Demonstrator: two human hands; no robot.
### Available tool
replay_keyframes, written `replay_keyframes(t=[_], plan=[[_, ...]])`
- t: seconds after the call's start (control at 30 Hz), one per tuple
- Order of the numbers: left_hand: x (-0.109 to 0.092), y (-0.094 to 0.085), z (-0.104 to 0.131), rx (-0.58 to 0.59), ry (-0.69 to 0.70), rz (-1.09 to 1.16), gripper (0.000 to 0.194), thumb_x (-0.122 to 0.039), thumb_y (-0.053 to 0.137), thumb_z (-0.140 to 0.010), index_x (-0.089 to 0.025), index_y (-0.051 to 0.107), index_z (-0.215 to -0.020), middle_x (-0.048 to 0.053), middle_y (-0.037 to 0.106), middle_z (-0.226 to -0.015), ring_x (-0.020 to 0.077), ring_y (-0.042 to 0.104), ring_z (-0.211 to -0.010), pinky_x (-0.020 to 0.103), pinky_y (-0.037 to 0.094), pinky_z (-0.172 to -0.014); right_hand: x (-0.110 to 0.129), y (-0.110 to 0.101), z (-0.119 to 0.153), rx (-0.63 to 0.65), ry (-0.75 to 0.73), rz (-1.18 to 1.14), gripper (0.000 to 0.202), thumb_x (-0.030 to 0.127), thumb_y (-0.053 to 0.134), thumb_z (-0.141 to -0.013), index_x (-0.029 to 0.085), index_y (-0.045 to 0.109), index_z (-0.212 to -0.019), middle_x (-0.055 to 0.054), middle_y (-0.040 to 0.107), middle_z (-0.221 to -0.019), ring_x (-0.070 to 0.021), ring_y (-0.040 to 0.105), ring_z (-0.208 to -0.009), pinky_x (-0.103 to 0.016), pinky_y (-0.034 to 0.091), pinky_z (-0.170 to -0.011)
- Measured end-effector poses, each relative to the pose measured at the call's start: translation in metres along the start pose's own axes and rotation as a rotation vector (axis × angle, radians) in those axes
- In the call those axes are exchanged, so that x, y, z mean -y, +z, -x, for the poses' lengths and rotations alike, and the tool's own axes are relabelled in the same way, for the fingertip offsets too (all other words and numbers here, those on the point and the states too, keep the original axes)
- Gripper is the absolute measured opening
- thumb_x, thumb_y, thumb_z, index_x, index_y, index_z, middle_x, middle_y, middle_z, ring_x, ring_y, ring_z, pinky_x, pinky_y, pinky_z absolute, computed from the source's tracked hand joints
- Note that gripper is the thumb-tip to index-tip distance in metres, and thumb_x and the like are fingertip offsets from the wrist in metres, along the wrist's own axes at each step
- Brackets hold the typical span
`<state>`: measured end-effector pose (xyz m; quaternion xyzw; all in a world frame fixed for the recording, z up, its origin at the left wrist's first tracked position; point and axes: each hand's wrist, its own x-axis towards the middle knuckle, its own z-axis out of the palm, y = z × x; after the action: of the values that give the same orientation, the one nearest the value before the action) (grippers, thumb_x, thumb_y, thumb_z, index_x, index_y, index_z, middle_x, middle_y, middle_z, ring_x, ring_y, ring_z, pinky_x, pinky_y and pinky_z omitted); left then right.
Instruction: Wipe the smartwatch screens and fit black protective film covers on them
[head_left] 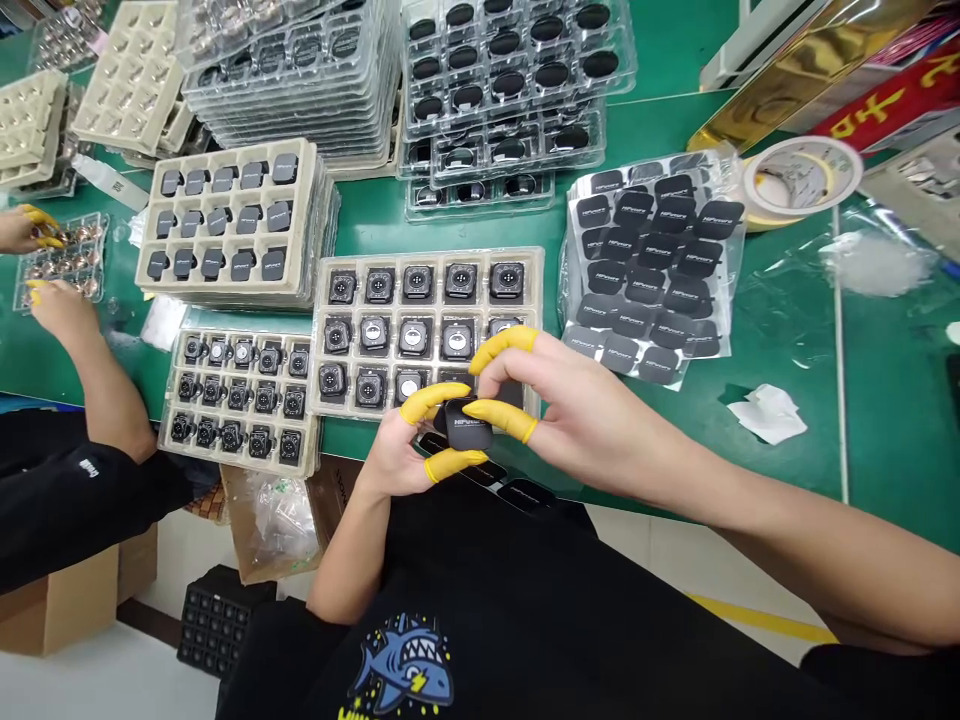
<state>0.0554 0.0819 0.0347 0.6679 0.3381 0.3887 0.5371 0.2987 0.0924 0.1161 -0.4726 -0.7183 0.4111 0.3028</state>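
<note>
Between my left hand (401, 440) and right hand (551, 385), yellow-capped fingertips pinch a small, black, rounded-square piece with pale lettering (469, 425). It sits just over the near edge of the beige compartmented tray of square watch-like pieces (430, 308).

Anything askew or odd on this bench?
Crumpled white scrap lies loose on the green table, right of the label sheets; looks like stray waste. Clear trays of black ovals at the back are stacked askew, edges not lined up. No obvious spill.
</note>
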Motion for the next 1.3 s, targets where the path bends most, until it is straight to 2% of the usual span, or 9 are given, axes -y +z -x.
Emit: replay_keyframes(t=[0.1, 0.2, 0.33, 0.53, 0.73, 0.83, 1.0, 1.17, 1.3], plan=[[0.0, -0.001, 0.001, -0.047, -0.031, -0.008, 0.066, -0.056, 0.094, -0.09, -0.024, 0.072, -0.143, 0.008, 0.086, -0.11, 0.0244, 0.087, -0.09, 0.033, 0.075, -0.078, 0.0, 0.001, 0.001, -0.057, 0.016, 0.059, 0.021, 0.043, 0.073, -0.105, 0.025, 0.064, -0.113, -0.012, 0.074, -0.116, -0.03, 0.067, -0.104, -0.041, 0.053, -0.085], [0.002, -0.001, 0.001, -0.067, 0.036, 0.018, 0.065, -0.053, 0.094, -0.091, -0.027, 0.072, -0.147, 0.008, 0.087, -0.113, 0.023, 0.086, -0.09, 0.03, 0.073, -0.077, 0.001, 0.002, -0.001, 0.065, 0.058, 0.018, 0.036, 0.054, 0.081, -0.101, 0.025, 0.066, -0.117, -0.007, 0.072, -0.105, -0.0249, 0.065, -0.089, -0.037, 0.051, -0.077], [0.003, -0.003, 0.001, -0.022, 0.153, -0.015, 0.067, -0.05, 0.093, -0.092, -0.031, 0.071, -0.152, 0.006, 0.088, -0.112, 0.0206, 0.086, -0.087, 0.028, 0.073, -0.079, 0.001, 0.009, -0.007, 0.199, 0.113, -0.072, 0.026, 0.046, 0.08, -0.101, 0.023, 0.066, -0.101, -0.001, 0.065, -0.089, -0.0194, 0.057, -0.078, -0.031, 0.042, -0.068], [0.002, -0.006, 0.006, -0.024, 0.012, -0.059, 0.06, -0.053, 0.09, -0.095, -0.024, 0.074, -0.145, 0.01, 0.089, -0.112, 0.0237, 0.088, -0.091, 0.03, 0.075, -0.077, -0.006, 0.028, -0.013, 0.14, 0.202, -0.237, 0.034, 0.049, 0.074, -0.101, 0.023, 0.062, -0.083, 0.004, 0.053, -0.071, -0.0153, 0.045, -0.066, -0.03, 0.034, -0.062], [0.004, -0.005, 0.01, -0.077, -0.019, -0.014, 0.056, -0.05, 0.094, -0.091, -0.023, 0.077, -0.137, 0.005, 0.086, -0.096, 0.0209, 0.084, -0.079, 0.03, 0.074, -0.072, -0.01, 0.033, -0.018, 0.145, 0.229, -0.278, 0.028, 0.037, 0.06, -0.102, 0.022, 0.067, -0.079, 0.0, 0.066, -0.075, -0.0179, 0.056, -0.07, -0.032, 0.04, -0.066], [0.004, -0.007, 0.012, -0.085, -0.021, -0.014, 0.055, -0.05, 0.091, -0.094, -0.024, 0.076, -0.14, 0.006, 0.087, -0.097, 0.0208, 0.084, -0.079, 0.03, 0.074, -0.071, -0.007, 0.031, -0.018, 0.145, 0.207, -0.19, 0.035, 0.041, 0.056, -0.107, 0.022, 0.064, -0.078, -0.002, 0.068, -0.076, -0.0187, 0.058, -0.072, -0.032, 0.041, -0.068], [0.0, -0.011, 0.014, -0.097, 0.037, -0.117, 0.054, -0.042, 0.091, -0.095, -0.024, 0.075, -0.143, 0.008, 0.09, -0.111, 0.0232, 0.088, -0.09, 0.031, 0.075, -0.079, 0.002, 0.039, -0.02, 0.104, 0.176, 0.005, 0.039, 0.057, 0.077, -0.098, 0.023, 0.062, -0.085, -0.001, 0.065, -0.081, -0.0176, 0.054, -0.071, -0.031, 0.035, -0.064], [0.0, -0.015, 0.017, -0.14, 0.036, -0.124, 0.05, -0.042, 0.091, -0.094, -0.023, 0.077, -0.139, 0.005, 0.089, -0.1, 0.021, 0.086, -0.078, 0.031, 0.076, -0.074, 0.002, 0.047, -0.032, 0.138, 0.249, -0.091, 0.023, 0.033, 0.062, -0.103, 0.022, 0.067, -0.084, -0.002, 0.069, -0.081, -0.0188, 0.059, -0.076, -0.031, 0.038, -0.069], [0.005, -0.02, 0.024, -0.193, -0.009, -0.031, 0.058, -0.047, 0.095, -0.09, -0.021, 0.077, -0.139, 0.006, 0.089, -0.098, 0.0213, 0.086, -0.079, 0.029, 0.075, -0.071, -0.001, 0.042, -0.034, 0.136, 0.241, -0.223, 0.034, 0.043, 0.059, -0.106, 0.022, 0.069, -0.082, -0.003, 0.072, -0.087, -0.02, 0.063, -0.081, -0.032, 0.045, -0.074]])
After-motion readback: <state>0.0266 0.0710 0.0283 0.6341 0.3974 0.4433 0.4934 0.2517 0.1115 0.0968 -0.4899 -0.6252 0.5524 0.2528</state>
